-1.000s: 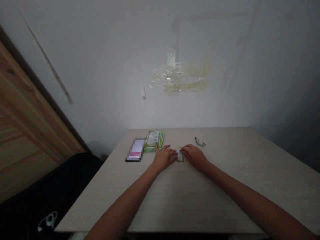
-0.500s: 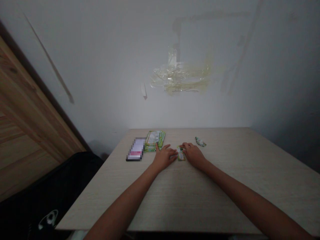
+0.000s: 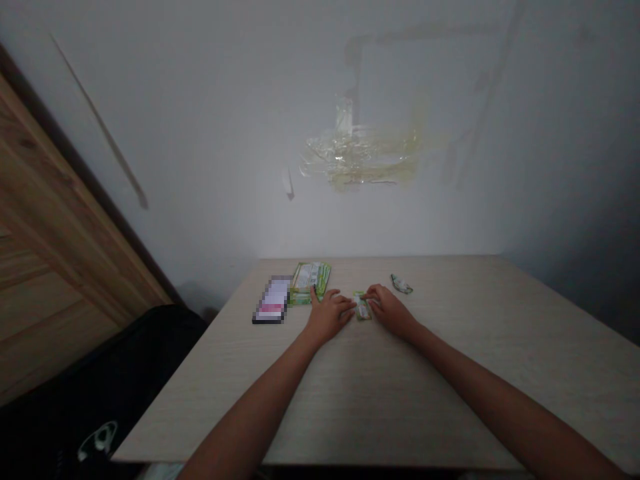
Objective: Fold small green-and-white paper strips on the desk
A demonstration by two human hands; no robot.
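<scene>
On the table, a small green-and-white wrapper [image 3: 362,309] lies flat between my two hands. My left hand [image 3: 330,315] rests palm down with its fingers spread, and its fingertips touch the wrapper's left edge. From the other side, the bent fingers of my right hand [image 3: 390,309] pinch the wrapper's upper right edge; the exact grip is partly hidden. A stack of green-and-white packets [image 3: 311,275] sits just beyond my left hand, one finger of which reaches its near edge. Farther back on the right is a crumpled green-and-white wrapper [image 3: 401,284].
A phone [image 3: 271,300] with a blurred screen lies left of the packets. The pale wooden table [image 3: 450,400] meets a grey wall [image 3: 225,167] with peeling clear tape [image 3: 360,160]. A black bag-like item [image 3: 125,360] and wooden boards [image 3: 45,200] stand at the left.
Between my hands the wrapper has turned slightly, its near end swinging to the right. My right fingers have shifted a little on it. The left hand stays nearly still.
</scene>
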